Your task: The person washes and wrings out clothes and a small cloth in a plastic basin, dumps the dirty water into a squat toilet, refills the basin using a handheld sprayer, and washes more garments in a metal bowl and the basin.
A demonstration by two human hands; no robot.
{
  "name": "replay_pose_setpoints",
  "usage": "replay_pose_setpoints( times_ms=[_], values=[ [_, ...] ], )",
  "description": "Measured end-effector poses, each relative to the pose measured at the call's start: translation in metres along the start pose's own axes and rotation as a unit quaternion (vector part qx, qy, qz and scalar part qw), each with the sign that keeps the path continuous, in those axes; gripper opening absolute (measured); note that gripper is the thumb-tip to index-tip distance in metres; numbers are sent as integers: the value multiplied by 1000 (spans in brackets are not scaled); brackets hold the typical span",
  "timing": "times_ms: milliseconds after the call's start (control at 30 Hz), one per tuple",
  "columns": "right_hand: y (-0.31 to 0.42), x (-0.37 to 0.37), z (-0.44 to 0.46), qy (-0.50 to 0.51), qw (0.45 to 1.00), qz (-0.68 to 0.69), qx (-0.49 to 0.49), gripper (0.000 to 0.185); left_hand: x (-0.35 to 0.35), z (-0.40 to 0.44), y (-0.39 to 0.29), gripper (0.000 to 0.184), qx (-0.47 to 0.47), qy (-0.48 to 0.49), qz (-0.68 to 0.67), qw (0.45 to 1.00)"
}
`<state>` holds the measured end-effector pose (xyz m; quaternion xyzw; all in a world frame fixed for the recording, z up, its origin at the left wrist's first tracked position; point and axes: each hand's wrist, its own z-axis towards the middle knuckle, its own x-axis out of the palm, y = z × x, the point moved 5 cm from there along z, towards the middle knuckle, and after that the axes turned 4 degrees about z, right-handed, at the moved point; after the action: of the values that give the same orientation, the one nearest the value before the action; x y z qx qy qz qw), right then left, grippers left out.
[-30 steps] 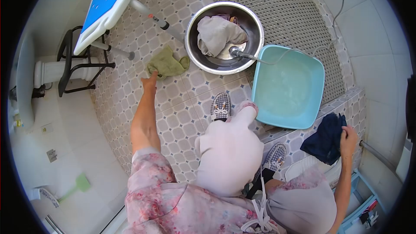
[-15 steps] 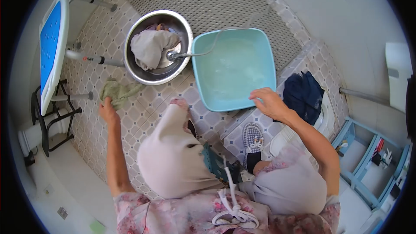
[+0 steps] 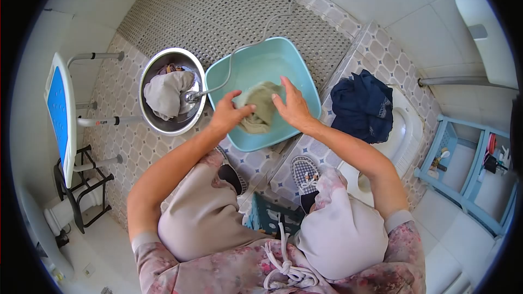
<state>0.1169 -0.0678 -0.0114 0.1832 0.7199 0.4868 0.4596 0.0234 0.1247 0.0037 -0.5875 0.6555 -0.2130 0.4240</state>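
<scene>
A light blue square basin with water in it stands on the floor before me. Inside it is a crumpled olive-green cloth, between my two hands. My left hand is at the cloth's left side, thumb and fingers apart. On the other side my right hand is open, its thumb by the cloth's edge. Neither hand is visibly closed round the cloth; their undersides are hidden. Left of the basin, a steel bowl holds a grey garment and a shower head.
The shower hose crosses the basin. Dark navy clothing lies at the squat toilet's edge. A blue-seated chair and black folding frame stand left, a blue shelf right. A perforated mat covers the floor behind.
The green cloth has gone from the floor at left into the basin. My left hand came across with it, and my right hand left the basin rim to meet it. The view shifted.
</scene>
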Motion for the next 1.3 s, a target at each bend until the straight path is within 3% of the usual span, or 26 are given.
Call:
replay_pose_setpoints(
  times_ms=[33, 100, 167, 267, 367, 500, 600, 700, 767, 833, 933, 967, 1000, 1067, 1100, 1133, 1167, 1200, 1300],
  values=[
    [-1, 1, 4, -24, 999, -31, -29, 62, 10, 9, 6, 75, 6, -6, 90, 996],
    [-13, 20, 2, 32, 991, -128, -31, 66, 31, 25, 23, 85, 55, -7, 280, 958],
    [-21, 57, -6, 103, 968, -222, -53, 69, 43, 35, 48, 91, 130, -1, 471, 872],
    [-50, 86, -5, 171, 916, -349, -101, 74, 66, 53, 81, 85, 109, 72, 511, 850],
    [-79, 94, 15, 187, 892, -387, -138, 75, 73, 69, 89, 75, 207, -16, 602, 771],
    [-72, 77, 61, 161, 882, -399, -192, 73, 49, 97, 79, 67, 78, 9, 509, 857],
    [-74, 61, 75, 136, 915, -342, -168, 74, 34, 113, 92, 67, -25, -10, 331, 943],
    [-76, 36, 74, 52, 959, -261, -102, 75, 30, 116, 118, 73, -153, -26, 65, 986],
    [-78, 38, 68, 32, 967, -249, -35, 75, 29, 80, 83, 78, -261, -27, -205, 943],
    [-84, 63, 56, 71, 958, -276, 42, 75, 44, 68, 63, 79, -268, -24, -303, 914],
    [-85, 87, 41, 112, 988, 13, 108, 51, 59, 76, 78, 80, -260, 56, -397, 879],
    [-84, 94, 34, 121, 979, 105, 125, 45, 68, 82, 88, 80, -252, 99, -420, 866],
    [-77, 96, 27, 103, 968, 175, 148, 37, 65, 75, 75, 76, -251, 83, -441, 858],
    [-42, 97, 15, 60, 928, 310, 196, 22, 69, 76, 83, 66, -280, 136, -508, 804],
    [-17, 92, 16, 47, 958, 259, 118, 18, 72, 78, 86, 62, -289, 163, -538, 775],
    [11, 88, 16, 32, 977, 206, 37, 14, 73, 92, 100, 57, -139, 126, -470, 862],
    [37, 84, 16, 16, 988, 150, -43, 10, 74, 94, 101, 54, -85, 109, -451, 882],
    [55, 83, 17, 10, 992, 103, -74, 8, 72, 91, 100, 51, -69, 94, -447, 887],
    [80, 85, 20, -6, 988, -16, -152, 11, 82, 85, 96, 43, -163, 97, -526, 829]
  ],
)
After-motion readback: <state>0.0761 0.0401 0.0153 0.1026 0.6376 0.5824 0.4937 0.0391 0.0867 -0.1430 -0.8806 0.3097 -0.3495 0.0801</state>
